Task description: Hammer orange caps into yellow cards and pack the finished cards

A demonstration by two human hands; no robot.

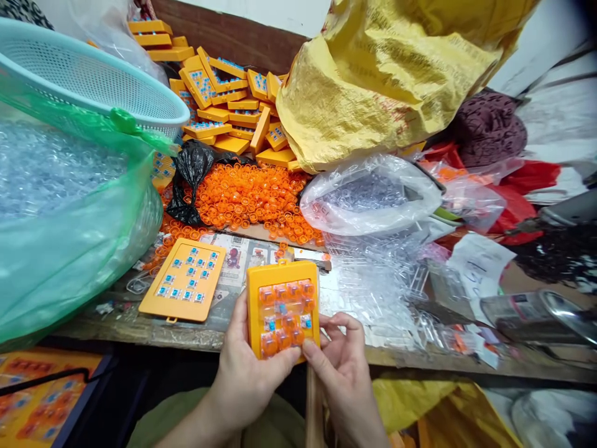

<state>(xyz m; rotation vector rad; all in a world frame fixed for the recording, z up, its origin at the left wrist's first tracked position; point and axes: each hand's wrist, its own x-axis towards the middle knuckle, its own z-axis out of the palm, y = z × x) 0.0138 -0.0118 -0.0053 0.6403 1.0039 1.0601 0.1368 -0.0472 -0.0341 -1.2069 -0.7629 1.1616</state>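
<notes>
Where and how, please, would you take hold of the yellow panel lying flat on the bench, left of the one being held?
I would probably grip the yellow panel by its near border, coming from the front of the bench: it lies flat, and that plain strip faces the person and leaves room for a thumb clear of the blue pieces.

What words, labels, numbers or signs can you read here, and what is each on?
Nothing reads with certainty.
White paper: large handwriting, perhaps "251", unsure.
Yellow sack: print too faded and creased.
White plastic bag: red marks, too blurred.
Printed sheet: code-like square and fine print, too small.
Shiny container: label too blurred.
</notes>
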